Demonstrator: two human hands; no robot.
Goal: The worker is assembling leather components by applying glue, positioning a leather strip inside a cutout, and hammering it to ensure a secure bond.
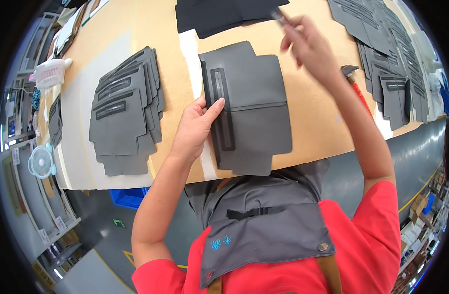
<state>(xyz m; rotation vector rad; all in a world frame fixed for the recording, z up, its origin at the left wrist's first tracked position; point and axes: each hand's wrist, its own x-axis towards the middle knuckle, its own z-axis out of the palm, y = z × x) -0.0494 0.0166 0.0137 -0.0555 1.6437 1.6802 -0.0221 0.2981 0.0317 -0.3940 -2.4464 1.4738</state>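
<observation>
Grey panel (261, 125) lay gripped under the left hand (192, 128) thumb, presumably for steadiness; right hand (307, 46) clasped a blurred tool (279, 18) between fingers.

Left hand (192, 126) on gray panel (259, 83), right hand (305, 45) holding blurred tool (279, 17)

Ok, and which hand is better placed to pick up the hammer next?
Probably the right hand: the hammer lies on its side, though it holds a small blurred thing. The left hand is farther away, gripping the gray piece.
</observation>
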